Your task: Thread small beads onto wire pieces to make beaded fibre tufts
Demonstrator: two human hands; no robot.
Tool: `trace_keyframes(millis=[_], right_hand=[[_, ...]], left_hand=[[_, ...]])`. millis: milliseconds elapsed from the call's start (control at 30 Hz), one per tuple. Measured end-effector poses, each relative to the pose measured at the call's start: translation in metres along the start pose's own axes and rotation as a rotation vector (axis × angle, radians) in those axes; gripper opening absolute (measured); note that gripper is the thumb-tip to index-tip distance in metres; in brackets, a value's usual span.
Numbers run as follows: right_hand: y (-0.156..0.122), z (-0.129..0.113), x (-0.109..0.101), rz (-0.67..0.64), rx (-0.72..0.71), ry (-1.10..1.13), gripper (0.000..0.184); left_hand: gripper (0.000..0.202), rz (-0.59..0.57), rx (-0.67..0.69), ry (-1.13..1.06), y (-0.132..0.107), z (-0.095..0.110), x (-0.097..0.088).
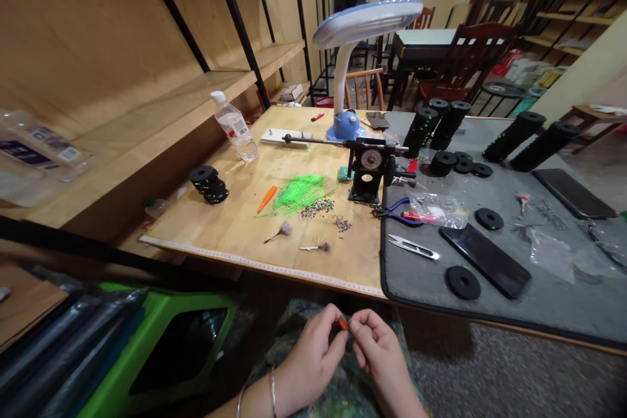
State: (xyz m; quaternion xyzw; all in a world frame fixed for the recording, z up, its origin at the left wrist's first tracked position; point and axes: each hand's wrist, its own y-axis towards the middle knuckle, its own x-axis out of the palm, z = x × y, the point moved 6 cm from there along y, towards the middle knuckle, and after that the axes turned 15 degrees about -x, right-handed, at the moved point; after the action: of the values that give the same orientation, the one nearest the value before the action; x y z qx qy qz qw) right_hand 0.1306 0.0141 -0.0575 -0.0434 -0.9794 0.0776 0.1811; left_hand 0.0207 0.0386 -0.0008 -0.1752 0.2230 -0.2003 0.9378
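Observation:
Above my lap, in front of the table edge, my left hand [316, 356] pinches a small orange piece [343, 324] between thumb and fingers. My right hand [379, 346] is closed beside it, its fingertips meeting at the piece's right end; whatever they pinch is too small to make out. On the wooden table [235, 222] beyond lie a heap of bright green strands [301, 192], an orange float-shaped stick [267, 199], many coloured beads [317, 208] and a smaller bead pile [343, 225]. Two small brush-like pieces [285, 228] lie nearer the edge.
A black hand-crank winder [367, 170] stands mid-table, before a blue-white lamp [343, 78]. The grey mat [416, 281] holds thread snips [414, 247], blue pliers [394, 210], a phone [484, 258] and black foam spools [463, 282]. A water bottle [235, 127] stands left.

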Motion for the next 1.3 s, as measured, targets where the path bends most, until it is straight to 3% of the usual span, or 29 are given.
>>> trace_keyframes(millis=[367, 967, 1300], right_hand=[[-0.002, -0.009, 0.003, -0.010, -0.006, -0.063, 0.048], [-0.001, -0.006, 0.000, 0.015, -0.016, 0.031, 0.041], [0.001, -0.017, -0.006, 0.159, -0.049, 0.060, 0.042]], left_hand=[[0.013, -0.027, -0.049, -0.219, 0.004, -0.003, 0.001], [0.014, -0.024, -0.026, -0.194, 0.006, -0.003, 0.003], [0.013, -0.055, -0.058, -0.229, 0.009, -0.004, 0.005]])
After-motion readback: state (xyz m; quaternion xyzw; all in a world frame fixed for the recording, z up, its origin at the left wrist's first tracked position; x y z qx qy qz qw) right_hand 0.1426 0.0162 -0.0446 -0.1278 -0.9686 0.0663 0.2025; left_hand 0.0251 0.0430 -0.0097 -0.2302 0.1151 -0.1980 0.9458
